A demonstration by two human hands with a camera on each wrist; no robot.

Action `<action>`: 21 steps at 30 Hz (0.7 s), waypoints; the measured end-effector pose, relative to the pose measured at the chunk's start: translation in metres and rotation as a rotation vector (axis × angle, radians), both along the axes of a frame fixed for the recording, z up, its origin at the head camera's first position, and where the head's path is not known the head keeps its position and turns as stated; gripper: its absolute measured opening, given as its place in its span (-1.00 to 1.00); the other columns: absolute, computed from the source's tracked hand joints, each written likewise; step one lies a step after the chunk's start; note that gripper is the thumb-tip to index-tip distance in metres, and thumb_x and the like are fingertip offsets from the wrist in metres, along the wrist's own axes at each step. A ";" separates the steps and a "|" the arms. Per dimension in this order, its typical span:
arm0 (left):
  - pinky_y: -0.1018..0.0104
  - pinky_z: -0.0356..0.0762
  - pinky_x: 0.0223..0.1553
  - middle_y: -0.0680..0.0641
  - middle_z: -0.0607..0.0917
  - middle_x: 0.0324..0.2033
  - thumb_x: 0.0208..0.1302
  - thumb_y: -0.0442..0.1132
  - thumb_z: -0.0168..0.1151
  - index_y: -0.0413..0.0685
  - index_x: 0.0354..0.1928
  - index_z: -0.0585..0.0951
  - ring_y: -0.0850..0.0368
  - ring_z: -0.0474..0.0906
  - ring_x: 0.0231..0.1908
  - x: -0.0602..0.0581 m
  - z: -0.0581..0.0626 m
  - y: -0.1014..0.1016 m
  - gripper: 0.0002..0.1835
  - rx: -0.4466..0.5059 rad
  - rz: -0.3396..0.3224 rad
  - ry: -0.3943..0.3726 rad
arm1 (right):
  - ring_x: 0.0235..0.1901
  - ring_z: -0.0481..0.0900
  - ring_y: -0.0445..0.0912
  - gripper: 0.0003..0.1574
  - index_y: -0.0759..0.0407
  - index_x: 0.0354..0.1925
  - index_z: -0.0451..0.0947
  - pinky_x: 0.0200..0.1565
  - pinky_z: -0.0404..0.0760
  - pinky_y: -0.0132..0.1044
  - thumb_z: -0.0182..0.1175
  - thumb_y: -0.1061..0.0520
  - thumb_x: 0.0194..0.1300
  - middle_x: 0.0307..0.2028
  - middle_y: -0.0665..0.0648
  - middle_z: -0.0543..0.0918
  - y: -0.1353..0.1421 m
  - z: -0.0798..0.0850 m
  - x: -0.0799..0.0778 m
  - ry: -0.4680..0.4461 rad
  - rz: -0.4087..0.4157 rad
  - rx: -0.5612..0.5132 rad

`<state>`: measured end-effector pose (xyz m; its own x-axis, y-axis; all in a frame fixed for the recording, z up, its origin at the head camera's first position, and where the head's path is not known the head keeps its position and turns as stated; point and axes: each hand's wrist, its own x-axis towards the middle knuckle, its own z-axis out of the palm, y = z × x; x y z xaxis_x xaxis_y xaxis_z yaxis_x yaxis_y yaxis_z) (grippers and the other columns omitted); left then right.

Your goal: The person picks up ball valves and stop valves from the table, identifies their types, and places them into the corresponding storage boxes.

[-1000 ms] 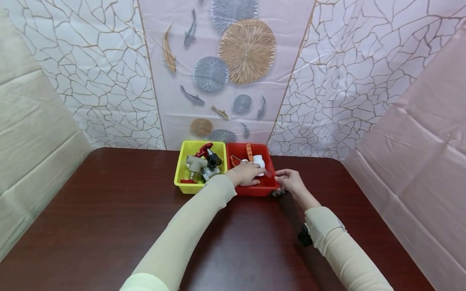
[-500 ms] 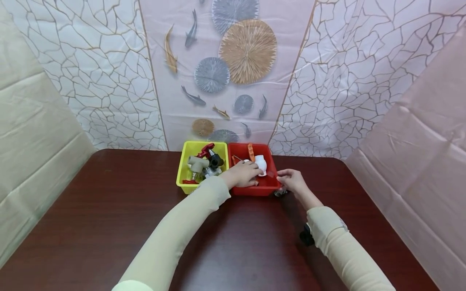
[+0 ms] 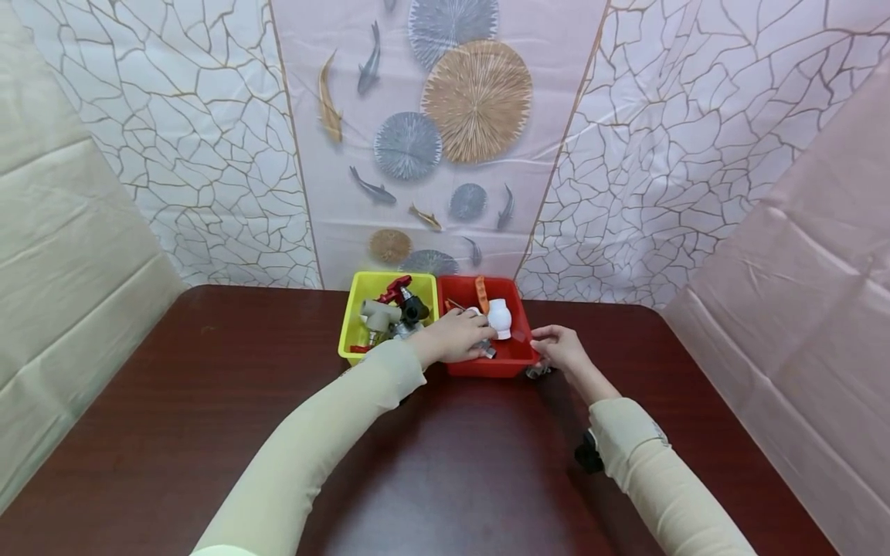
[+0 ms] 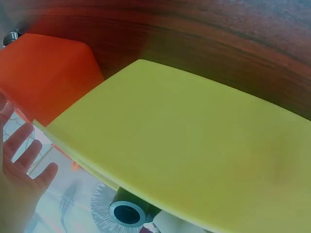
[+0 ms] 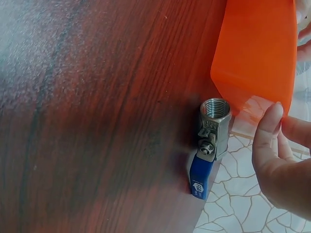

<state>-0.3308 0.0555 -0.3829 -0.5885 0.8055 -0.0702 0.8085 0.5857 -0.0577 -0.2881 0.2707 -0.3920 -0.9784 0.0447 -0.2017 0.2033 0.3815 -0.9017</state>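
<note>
My left hand (image 3: 455,337) is over the front left of the red bin (image 3: 487,370), with its fingers extended and slightly spread in the left wrist view. A small metal fitting (image 3: 489,351) shows beside its fingertips, and a white plastic fitting (image 3: 500,319) lies just beyond them. My right hand (image 3: 562,349) pinches the red bin's front right corner rim between thumb and fingers. Outside that corner, a metal ball valve (image 5: 215,130) with a blue lever (image 5: 199,177) lies on the table, below my right hand in the head view.
The yellow bin (image 3: 342,340) stands against the red bin's left side. It holds a grey tee-shaped fitting (image 3: 381,313), a red-handled valve (image 3: 396,289) and a black fitting (image 3: 415,310). An orange handle (image 3: 481,293) stands at the red bin's back. Patterned cloth hangs behind the table.
My left hand has drawn back to the left inside the red bin, uncovering more of the white fitting and the small metal fitting. My right hand stays on the corner.
</note>
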 end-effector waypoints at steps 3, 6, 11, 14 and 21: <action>0.03 0.27 0.29 0.02 0.44 0.23 0.39 0.03 0.01 0.17 0.29 0.37 0.07 0.29 0.25 0.004 0.002 -0.002 -0.54 0.007 -0.001 -0.008 | -0.62 0.56 -0.24 -0.53 0.56 0.15 0.28 -0.40 0.66 -0.31 0.02 0.31 0.35 -0.39 0.20 0.64 0.001 0.000 0.000 0.016 0.008 0.021; 0.03 0.29 0.27 0.02 0.45 0.22 0.38 0.02 0.01 0.18 0.28 0.38 0.07 0.29 0.26 0.007 0.004 -0.004 -0.55 0.021 -0.004 0.007 | -0.61 0.57 -0.24 -0.55 0.57 0.12 0.31 -0.38 0.67 -0.28 0.05 0.31 0.34 -0.35 0.29 0.64 0.003 0.001 0.000 0.036 0.010 0.038; 0.03 0.29 0.28 0.00 0.45 0.24 0.38 0.00 0.03 0.15 0.29 0.38 0.04 0.31 0.27 0.014 0.006 -0.012 -0.54 0.019 -0.001 0.010 | -0.59 0.59 -0.23 -0.58 0.59 0.06 0.35 -0.35 0.68 -0.22 0.07 0.31 0.32 -0.33 0.37 0.62 0.003 0.001 0.002 0.095 0.044 0.085; 0.02 0.29 0.28 -0.01 0.45 0.24 0.38 0.00 0.03 0.14 0.31 0.37 0.03 0.35 0.23 0.018 0.005 -0.018 -0.52 0.003 -0.008 0.008 | -0.58 0.59 -0.21 -0.60 0.59 0.03 0.37 -0.35 0.69 -0.19 0.08 0.31 0.32 -0.36 0.39 0.61 0.002 0.000 0.005 0.134 0.061 0.124; 0.04 0.33 0.24 0.00 0.51 0.19 0.35 0.00 0.07 0.16 0.28 0.41 0.04 0.38 0.20 0.032 0.008 -0.031 -0.53 0.019 -0.064 0.062 | -0.59 0.60 -0.20 -0.64 0.58 -0.01 0.40 -0.38 0.69 -0.19 0.09 0.30 0.32 -0.33 0.50 0.58 0.002 -0.002 0.006 0.180 0.066 0.174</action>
